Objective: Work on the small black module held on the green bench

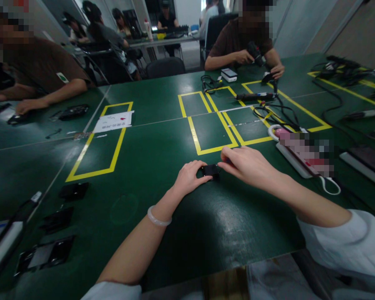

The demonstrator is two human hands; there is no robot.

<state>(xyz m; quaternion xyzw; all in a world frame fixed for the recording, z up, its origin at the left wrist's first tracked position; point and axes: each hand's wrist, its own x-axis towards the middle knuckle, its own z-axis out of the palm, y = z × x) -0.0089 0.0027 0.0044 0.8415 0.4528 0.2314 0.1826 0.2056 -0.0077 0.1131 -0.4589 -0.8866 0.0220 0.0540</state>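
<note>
Just above the green table (171,146), a small black rectangular part (211,170) sits between my two hands. My left hand (191,177) grips its left side, thumb below and fingers above. At its right edge my right hand (242,164) has thumb and index finger pinched close together. Whether anything thin or small is in that pinch is too fine to make out. More black parts lie to the left: one piece (74,191) farthest off, another (58,219) in the middle, and a flat frame-like one (45,255) nearest.
Yellow tape outlines (212,148) mark the table. A white paper (114,121) lies on the left one. At right are a pink-and-white phone (304,152), a black electric screwdriver (256,96) and tangled cables (284,110). Two co-workers (240,46) sit across the table, one holding a power tool.
</note>
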